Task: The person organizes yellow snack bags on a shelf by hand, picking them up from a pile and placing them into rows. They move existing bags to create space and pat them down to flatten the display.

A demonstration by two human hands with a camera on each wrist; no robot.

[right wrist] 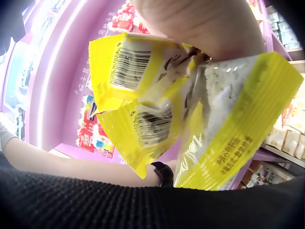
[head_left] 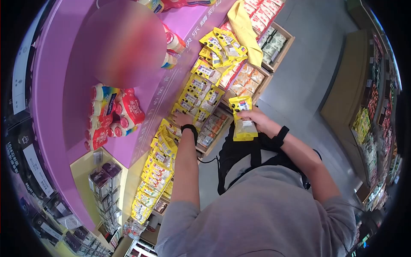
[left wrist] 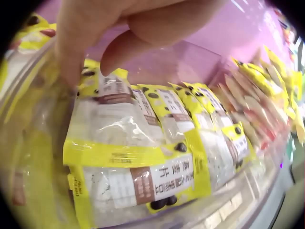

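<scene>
My left hand (head_left: 183,119) reaches into a bin of yellow-ended snack packets along the purple counter. In the left wrist view, its finger and thumb pinch the upper end of a clear-fronted snack packet (left wrist: 114,119), which lies across other packets (left wrist: 138,188). A clear plastic wall encloses this group. My right hand (head_left: 260,119) grips snack packets (head_left: 245,126) in front of my body. The right wrist view shows several of them bunched under the palm, two with barcodes (right wrist: 131,67) and one with a white filling (right wrist: 228,100). The fingers on their far side are hidden there.
Multipacks of red-capped bottles (head_left: 115,113) stand on the purple counter (head_left: 122,154). Further along, a yellow cloth (head_left: 245,32) drapes over the bins. Wooden-edged bins (head_left: 280,55) jut out below. Dark boxes (head_left: 105,184) stand stacked at the counter's end. Grey floor (head_left: 295,73) separates this display from another shelf (head_left: 346,90).
</scene>
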